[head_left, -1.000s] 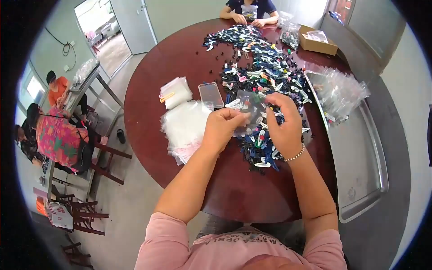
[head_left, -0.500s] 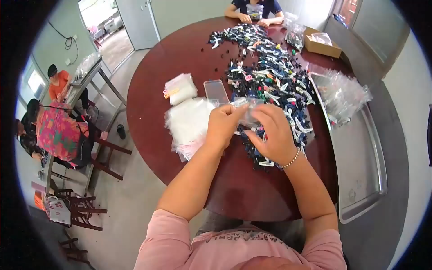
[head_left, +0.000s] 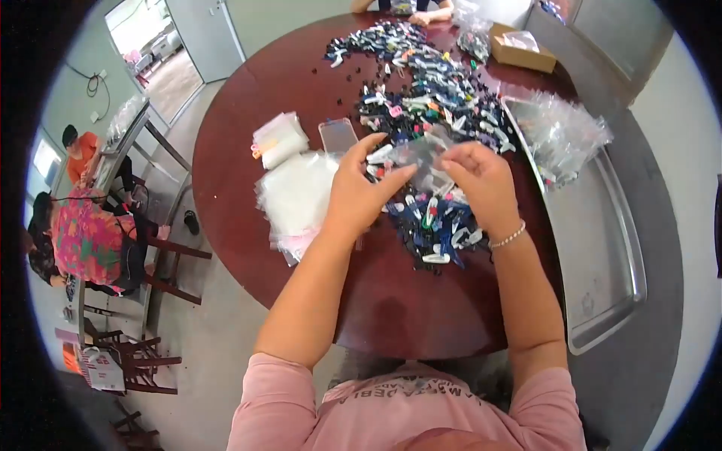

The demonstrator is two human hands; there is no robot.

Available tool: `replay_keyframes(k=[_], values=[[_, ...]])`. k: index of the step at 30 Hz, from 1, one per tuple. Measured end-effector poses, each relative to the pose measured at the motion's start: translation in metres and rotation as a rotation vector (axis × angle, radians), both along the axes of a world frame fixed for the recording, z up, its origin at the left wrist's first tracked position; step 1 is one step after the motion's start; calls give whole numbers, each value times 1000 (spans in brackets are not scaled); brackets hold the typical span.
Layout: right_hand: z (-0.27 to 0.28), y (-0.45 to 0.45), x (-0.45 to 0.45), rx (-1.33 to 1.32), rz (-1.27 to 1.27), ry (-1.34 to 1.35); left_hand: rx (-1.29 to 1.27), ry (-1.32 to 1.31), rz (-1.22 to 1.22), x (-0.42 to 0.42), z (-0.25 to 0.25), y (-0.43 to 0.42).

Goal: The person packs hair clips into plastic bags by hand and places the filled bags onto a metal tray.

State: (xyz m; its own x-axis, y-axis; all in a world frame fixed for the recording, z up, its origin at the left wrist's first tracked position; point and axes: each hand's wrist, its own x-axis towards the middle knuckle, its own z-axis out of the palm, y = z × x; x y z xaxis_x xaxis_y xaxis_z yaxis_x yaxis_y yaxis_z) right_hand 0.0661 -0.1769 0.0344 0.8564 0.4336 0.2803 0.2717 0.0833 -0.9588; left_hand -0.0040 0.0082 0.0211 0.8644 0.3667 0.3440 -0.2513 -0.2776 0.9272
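Observation:
A clear plastic bag [head_left: 420,154] is between my two hands, above a big pile of hair clips [head_left: 432,98]. My right hand [head_left: 487,184], with a beaded bracelet at the wrist, pinches the bag's right side between thumb and fingertips. On the other side, my left hand [head_left: 362,186] is curved with thumb and forefinger spread apart. Its thumb tip is close to the bag's left edge; whether it touches is unclear. Left of that hand lies a stack of empty clear bags [head_left: 297,197]. Loose clips [head_left: 436,233] lie below the bag, close to my right hand.
Behind the bag stack are a smaller bag bundle [head_left: 280,140] and a clear rectangular case [head_left: 338,135]. Filled bags [head_left: 560,139] lie on a metal tray [head_left: 602,255] at right. A cardboard box [head_left: 523,51] stands at the back, near another person's hands [head_left: 429,15]. People sit at left.
My left thumb and forefinger have spread apart, whereas they were pinched at the bag. My right hand has closed on the bag's right side. The whole view has shifted slightly.

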Motion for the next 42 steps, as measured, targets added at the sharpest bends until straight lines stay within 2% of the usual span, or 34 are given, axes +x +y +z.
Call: replay_keyframes(k=[1,2,4,6,8,10,12,13,14,16,17,19,22,29,33,35,38,40,42], values=[[3,-2,0,-66,34,23,-36,-1,-85,5,1,3],[2,-5,3,-97,98,-7,-118,117,-154,-2,2,2],[14,-9,0,-283,145,34,-25,84,-262,4,-8,7],[5,-11,5,-221,193,72,-55,119,-292,0,-6,5],[3,-9,6,-113,293,148,-142,364,-505,-4,0,6],[-1,-7,8,-124,231,113,-120,317,-436,-4,-2,-1],[1,-2,3,-188,-109,-319,-94,308,-369,-1,-8,1],[12,-2,-6,-236,-174,-358,-187,286,-362,0,-9,-1],[12,-3,-5,-247,-277,-623,-182,275,-355,1,-10,0],[10,-5,-3,-256,-387,-916,-132,281,-293,3,-13,2],[10,-5,-4,-253,-390,-918,-130,224,-291,3,-13,0],[12,-6,-9,-247,-174,-976,-96,235,-282,0,-15,-1],[7,4,-18,-381,-241,-958,-79,216,-266,3,-16,-1],[4,5,-19,-491,-174,-852,13,201,-230,1,-13,-4],[6,3,-18,-506,-152,-881,119,285,-247,-2,-2,-5],[6,4,-20,-449,-197,-773,36,195,-310,-1,-9,-5],[17,1,-26,-390,-189,-715,101,238,-347,2,-17,-3],[11,1,-23,-375,-203,-799,147,253,-336,1,-12,-4],[13,1,-28,-558,-163,-733,196,265,-331,0,-14,-5]])
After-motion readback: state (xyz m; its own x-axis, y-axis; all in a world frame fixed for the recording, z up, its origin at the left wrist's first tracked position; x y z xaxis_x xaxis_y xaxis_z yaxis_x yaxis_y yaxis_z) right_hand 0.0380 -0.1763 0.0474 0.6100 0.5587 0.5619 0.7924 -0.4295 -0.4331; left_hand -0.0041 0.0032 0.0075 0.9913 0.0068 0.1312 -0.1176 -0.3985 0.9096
